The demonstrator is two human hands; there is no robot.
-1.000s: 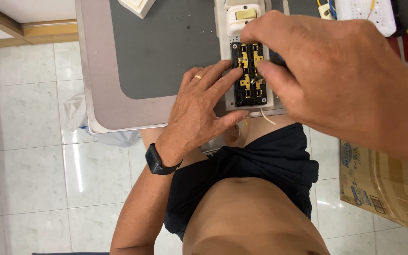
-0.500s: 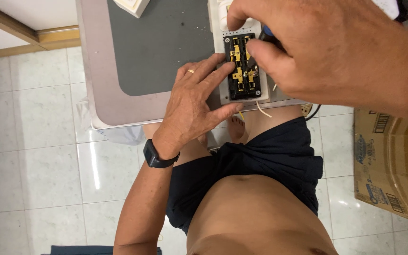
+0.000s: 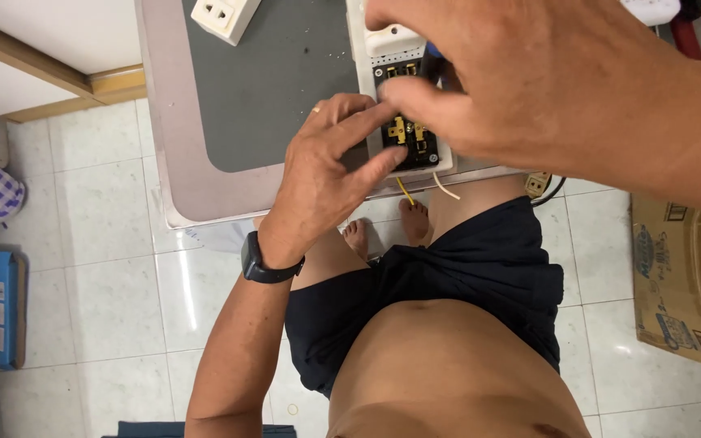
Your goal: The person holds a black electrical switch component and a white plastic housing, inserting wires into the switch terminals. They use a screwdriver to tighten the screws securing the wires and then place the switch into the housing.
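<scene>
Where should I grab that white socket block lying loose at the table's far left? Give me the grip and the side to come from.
Probably take the white socket block across its two long side faces, coming straight down from above. It lies flat and askew on the grey table top, socket face up, with open surface around it. Both the left hand and right hand are at the opened socket unit.

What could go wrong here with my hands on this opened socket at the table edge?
1. The opened socket sits near the table edge; a push might slide it off toward bare feet.
2. Loose wires dangle over the edge and may snag.
3. The right hand hides the terminals, so the tool could slip onto the left hand.
</scene>
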